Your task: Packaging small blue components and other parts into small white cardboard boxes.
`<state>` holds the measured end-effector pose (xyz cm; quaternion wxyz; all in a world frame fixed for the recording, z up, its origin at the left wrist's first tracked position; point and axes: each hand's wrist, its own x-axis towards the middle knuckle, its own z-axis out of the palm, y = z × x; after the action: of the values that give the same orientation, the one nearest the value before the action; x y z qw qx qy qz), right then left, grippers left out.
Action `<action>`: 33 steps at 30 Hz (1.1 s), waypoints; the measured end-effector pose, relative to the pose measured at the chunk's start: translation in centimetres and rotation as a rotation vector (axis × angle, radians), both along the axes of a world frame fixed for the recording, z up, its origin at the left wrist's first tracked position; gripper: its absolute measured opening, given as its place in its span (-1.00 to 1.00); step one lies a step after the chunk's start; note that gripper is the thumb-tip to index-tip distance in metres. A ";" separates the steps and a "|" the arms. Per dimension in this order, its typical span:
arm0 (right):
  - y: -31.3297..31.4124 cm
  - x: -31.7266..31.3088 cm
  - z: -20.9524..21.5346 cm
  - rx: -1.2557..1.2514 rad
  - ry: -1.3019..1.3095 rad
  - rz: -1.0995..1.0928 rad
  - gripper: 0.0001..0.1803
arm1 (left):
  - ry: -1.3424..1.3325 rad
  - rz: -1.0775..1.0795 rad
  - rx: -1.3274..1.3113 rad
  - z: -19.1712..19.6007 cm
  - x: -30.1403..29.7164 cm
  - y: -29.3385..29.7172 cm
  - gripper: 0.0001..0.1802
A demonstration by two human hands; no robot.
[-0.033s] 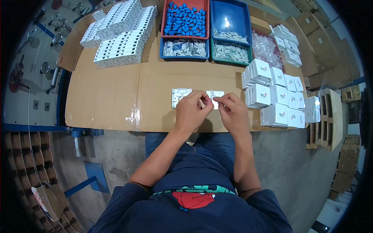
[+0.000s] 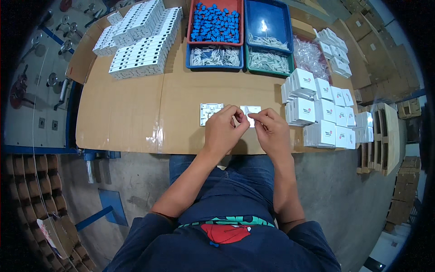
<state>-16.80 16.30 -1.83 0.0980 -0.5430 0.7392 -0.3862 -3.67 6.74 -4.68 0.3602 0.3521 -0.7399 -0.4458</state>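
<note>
Two small white square plastic pieces lie side by side on the cardboard tabletop. The left one is a frame-like plate (image 2: 209, 109) with cutouts; the other, a plainer white plate (image 2: 256, 109), is partly covered by my fingers. My left hand (image 2: 224, 129) is closed in a pinch, its thumb and forefinger meeting at the plainer plate's left side. Just to its right, my right hand (image 2: 273, 133) pinches with thumb and forefinger over the same plate. Their fingertips nearly touch. Anything held between them is too small or hidden to make out.
Stacked white boxes (image 2: 302, 111) stand close to my right. Piled white plastic housings (image 2: 138, 61) are at the far left. At the back sit a red tray (image 2: 242, 27) of blue parts and blue and green trays (image 2: 271, 72) of small white pieces, beside clear plastic bags (image 2: 312, 56).
</note>
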 end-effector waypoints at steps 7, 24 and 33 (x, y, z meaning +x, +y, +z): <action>0.5 -1.1 0.0 0.094 0.054 0.105 -0.71 | -0.101 -0.095 -0.279 1.0 0.2 -0.6 -0.73; 1.7 -3.9 2.7 0.063 -0.358 0.382 -0.77 | 0.033 -0.395 -0.053 -0.3 1.3 -1.1 -0.58; 1.4 -3.1 3.5 0.225 -0.401 0.312 -0.77 | 0.065 -0.407 -0.036 -0.2 1.3 -1.0 -0.59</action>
<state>-19.89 17.69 1.72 0.3605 -0.5485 0.6508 -0.3816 -2.41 5.75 -4.87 0.2925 0.1741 -0.7916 -0.5073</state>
